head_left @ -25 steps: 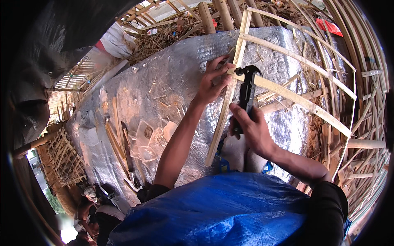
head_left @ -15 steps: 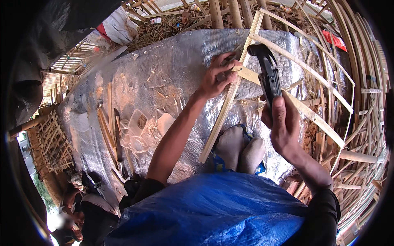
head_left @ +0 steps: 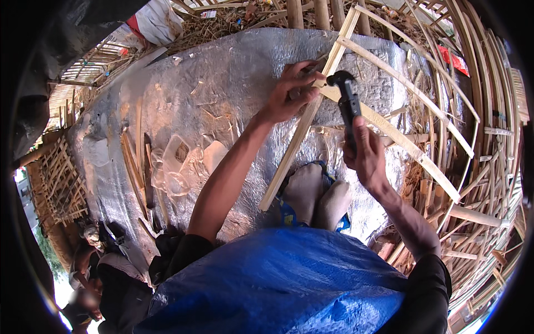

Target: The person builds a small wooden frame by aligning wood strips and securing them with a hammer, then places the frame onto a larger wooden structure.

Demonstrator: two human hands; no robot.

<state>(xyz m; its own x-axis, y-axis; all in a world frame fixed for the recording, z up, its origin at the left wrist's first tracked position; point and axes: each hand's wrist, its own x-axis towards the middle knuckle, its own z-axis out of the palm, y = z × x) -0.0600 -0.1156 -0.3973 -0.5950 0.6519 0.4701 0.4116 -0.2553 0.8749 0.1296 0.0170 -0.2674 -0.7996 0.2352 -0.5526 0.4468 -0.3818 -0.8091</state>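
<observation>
My right hand is wrapped round the handle of a black claw hammer, its head just over the joint of a light wooden frame. At that joint, the end of a flat bamboo slat crosses a long straight wooden strip. My left hand closes its thumb and fingertips at the slat's end, beside the hammer head. Whether a nail sits between those fingertips is too small to tell. Further slats run from the strip to the right, joined by a thin piece at their far ends.
A silvery foil sheet lies under the frame. Loose sticks and a clear plastic container are at left. Bamboo strips crowd the right side. Blue tarpaulin covers my lap. Another person is at lower left.
The hammer has dropped toward the joint, with my right hand moving slightly left. My left hand has stayed by the slat's end, and the whole view has shifted a little.
</observation>
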